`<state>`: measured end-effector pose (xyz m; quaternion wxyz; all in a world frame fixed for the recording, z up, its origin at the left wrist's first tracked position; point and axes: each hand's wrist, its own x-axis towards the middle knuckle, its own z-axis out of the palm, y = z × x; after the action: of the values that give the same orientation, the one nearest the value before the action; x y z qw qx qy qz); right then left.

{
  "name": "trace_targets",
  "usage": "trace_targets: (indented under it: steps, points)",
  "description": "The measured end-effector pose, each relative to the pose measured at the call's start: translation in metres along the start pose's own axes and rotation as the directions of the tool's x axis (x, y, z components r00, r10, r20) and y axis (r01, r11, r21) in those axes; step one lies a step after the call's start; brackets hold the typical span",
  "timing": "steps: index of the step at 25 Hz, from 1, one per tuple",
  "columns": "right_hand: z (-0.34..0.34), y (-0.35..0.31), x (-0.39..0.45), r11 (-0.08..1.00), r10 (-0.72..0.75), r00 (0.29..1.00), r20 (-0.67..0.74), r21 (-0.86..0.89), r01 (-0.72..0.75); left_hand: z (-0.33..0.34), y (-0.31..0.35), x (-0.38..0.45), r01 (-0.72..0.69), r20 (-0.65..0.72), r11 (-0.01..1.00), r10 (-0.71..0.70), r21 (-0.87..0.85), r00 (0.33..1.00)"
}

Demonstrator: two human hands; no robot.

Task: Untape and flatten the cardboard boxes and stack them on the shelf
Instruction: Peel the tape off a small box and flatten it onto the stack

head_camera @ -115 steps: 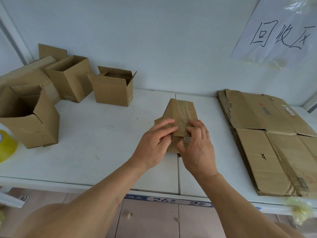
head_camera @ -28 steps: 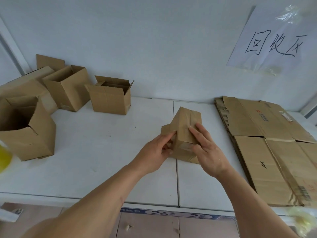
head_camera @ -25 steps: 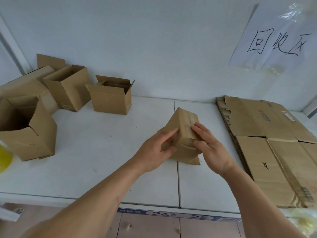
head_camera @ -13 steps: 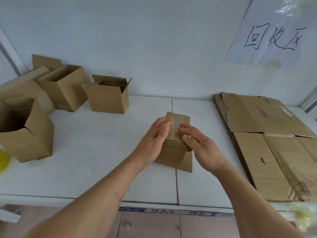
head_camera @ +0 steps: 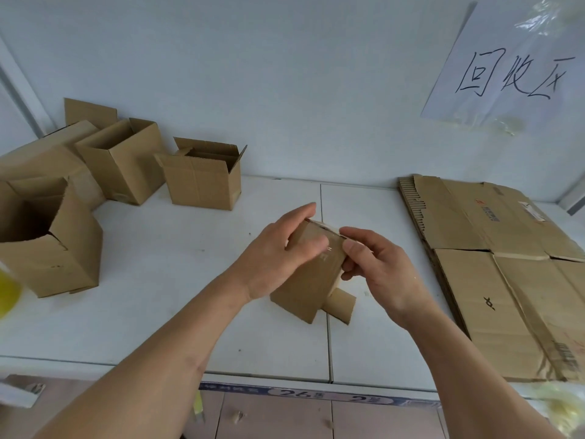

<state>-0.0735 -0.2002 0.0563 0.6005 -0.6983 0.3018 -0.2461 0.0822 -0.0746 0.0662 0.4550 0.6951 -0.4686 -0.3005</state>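
At the centre of the frame both hands hold a small box (head_camera: 311, 280), collapsed nearly flat and tilted up off the white shelf (head_camera: 177, 280). The left hand (head_camera: 278, 251) grips its upper left side, fingers curled over the top edge; the right hand (head_camera: 376, 267) pinches the upper right edge between thumb and fingers. At the right lies a stack of flattened boxes (head_camera: 493, 274). Four open boxes (head_camera: 202, 179) stand at the upper left. A handwritten sign (head_camera: 506, 68) hangs on the wall at upper right.
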Motion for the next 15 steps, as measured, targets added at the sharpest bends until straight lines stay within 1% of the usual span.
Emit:
trace_targets:
  steps: [1,3,5,6,7,8,9,10,11,12,13,15]
  points:
    - [0.002,-0.002,0.001,0.999,0.014,1.000,-0.025,0.030,-0.013,-0.002,0.002,-0.002,-0.009,0.021,0.999,0.008,0.047,1.000]
    - [0.006,-0.007,0.001,0.996,0.042,0.995,-0.090,0.082,-0.034,-0.001,0.006,-0.005,-0.038,0.005,0.982,0.038,0.184,0.999]
    - [0.006,-0.011,0.001,0.989,0.080,0.986,-0.144,0.134,-0.061,0.005,0.013,-0.005,-0.054,-0.003,0.924,0.060,0.379,0.998]
    - [0.005,-0.013,0.001,0.989,0.096,0.983,-0.154,0.131,-0.076,0.007,0.017,-0.005,-0.047,-0.006,0.887,0.056,0.460,0.998]
    - [0.004,-0.014,0.000,0.993,0.098,0.983,-0.156,0.088,-0.085,0.009,0.019,-0.005,-0.042,-0.011,0.853,0.056,0.520,0.998]
    - [0.002,-0.016,0.000,0.998,0.062,0.985,-0.164,-0.023,-0.067,0.010,0.021,-0.004,-0.045,-0.013,0.826,0.063,0.562,0.998]
    - [0.000,-0.017,-0.001,0.975,-0.025,0.984,-0.177,-0.221,-0.015,0.011,0.021,-0.003,-0.052,-0.011,0.809,0.071,0.585,0.997]
    - [-0.001,-0.019,-0.003,0.885,-0.153,0.974,-0.170,-0.462,0.058,0.013,0.021,-0.002,-0.062,-0.007,0.801,0.082,0.595,0.997]
    - [-0.002,-0.022,-0.005,0.742,-0.287,0.949,-0.131,-0.657,0.134,0.015,0.021,-0.001,-0.071,-0.004,0.800,0.091,0.596,0.996]
    - [-0.004,-0.024,-0.006,0.630,-0.375,0.923,-0.080,-0.753,0.191,0.016,0.021,0.001,-0.075,0.000,0.801,0.093,0.594,0.996]
    - [-0.005,-0.029,-0.008,0.581,-0.392,0.919,-0.048,-0.787,0.207,0.017,0.020,0.002,-0.074,0.003,0.805,0.089,0.589,0.996]
    - [-0.005,-0.041,-0.008,0.560,-0.315,0.949,-0.020,-0.811,0.169,0.018,0.019,0.003,-0.066,0.010,0.815,0.074,0.575,0.997]
